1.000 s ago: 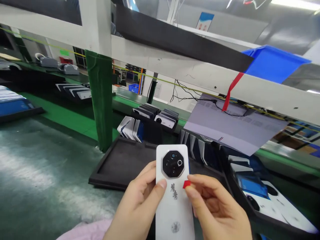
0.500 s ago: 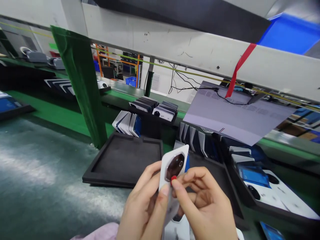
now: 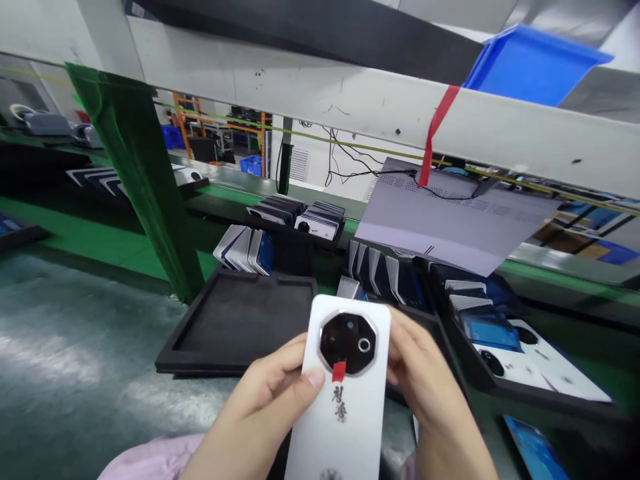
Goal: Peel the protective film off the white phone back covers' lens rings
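A white phone (image 3: 345,413) with a black octagonal camera block is held back-up in front of me. A small red tab (image 3: 339,371) sits at the lower edge of the camera block. My left hand (image 3: 260,413) grips the phone's left side, thumb pressed on the back beside the red tab. My right hand (image 3: 430,393) wraps the phone's right edge from behind, fingers curled around it.
An empty black foam tray (image 3: 240,323) lies just beyond the phone. Behind and to the right, black trays (image 3: 470,373) hold several phones standing in slots or lying flat. A green post (image 3: 145,187) rises at the left; a white beam with a blue bin (image 3: 530,63) runs overhead.
The phone turned from edge-on to flat with its back toward me. The red tab left my right fingers and now sits on the camera block; my right hand moved to the phone's right edge.
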Action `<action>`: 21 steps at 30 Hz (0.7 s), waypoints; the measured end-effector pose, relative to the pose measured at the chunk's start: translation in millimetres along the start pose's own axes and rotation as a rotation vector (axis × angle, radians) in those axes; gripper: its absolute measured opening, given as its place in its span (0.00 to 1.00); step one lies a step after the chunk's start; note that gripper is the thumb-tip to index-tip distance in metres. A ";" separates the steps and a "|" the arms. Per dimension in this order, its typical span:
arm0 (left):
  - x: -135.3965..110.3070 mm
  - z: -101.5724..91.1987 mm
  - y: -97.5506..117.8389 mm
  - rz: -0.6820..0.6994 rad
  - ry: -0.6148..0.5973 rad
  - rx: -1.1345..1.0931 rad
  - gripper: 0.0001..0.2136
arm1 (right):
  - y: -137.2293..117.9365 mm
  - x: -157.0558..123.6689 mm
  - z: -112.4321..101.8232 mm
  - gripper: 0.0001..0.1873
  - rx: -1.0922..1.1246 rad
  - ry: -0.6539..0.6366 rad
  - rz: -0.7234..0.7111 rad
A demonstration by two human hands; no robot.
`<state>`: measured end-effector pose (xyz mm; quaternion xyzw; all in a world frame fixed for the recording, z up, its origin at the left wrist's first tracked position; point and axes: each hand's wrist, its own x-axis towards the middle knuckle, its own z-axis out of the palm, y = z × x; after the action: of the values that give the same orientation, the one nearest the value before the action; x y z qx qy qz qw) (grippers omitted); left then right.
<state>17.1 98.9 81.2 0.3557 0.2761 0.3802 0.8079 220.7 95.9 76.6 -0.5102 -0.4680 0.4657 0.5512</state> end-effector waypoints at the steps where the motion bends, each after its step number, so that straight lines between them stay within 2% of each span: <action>1: 0.4 -1.0 -0.5 -0.051 -0.027 0.003 0.10 | 0.5 0.8 0.5 0.19 0.007 -0.043 0.023; 4: 1.9 -2.7 -2.2 -0.097 -0.070 0.019 0.10 | 3.3 1.2 4.7 0.17 0.046 -0.120 0.065; 9: 4.7 -3.9 -2.4 -0.046 -0.079 0.043 0.12 | 3.0 -2.7 4.5 0.28 0.160 -0.120 0.005; 11: 5.0 -4.2 -1.8 -0.054 -0.076 0.049 0.12 | 0.8 -4.4 2.7 0.29 0.167 -0.119 -0.016; 15: 3.6 -3.2 -1.3 -0.112 -0.029 0.010 0.11 | -3.0 -6.4 -2.3 0.17 0.110 -0.079 -0.009; 17: 2.7 -2.0 -0.7 -0.138 -0.008 -0.011 0.11 | -4.7 -7.5 -6.2 0.14 0.084 -0.042 -0.016; 21: 1.3 0.8 3.1 -0.085 0.070 -0.006 0.12 | -9.2 -12.5 -15.5 0.11 0.080 0.136 -0.107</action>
<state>17.1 101.1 83.9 0.3277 0.3176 0.3588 0.8143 234.8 81.2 84.6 -0.4924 -0.4371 0.4181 0.6259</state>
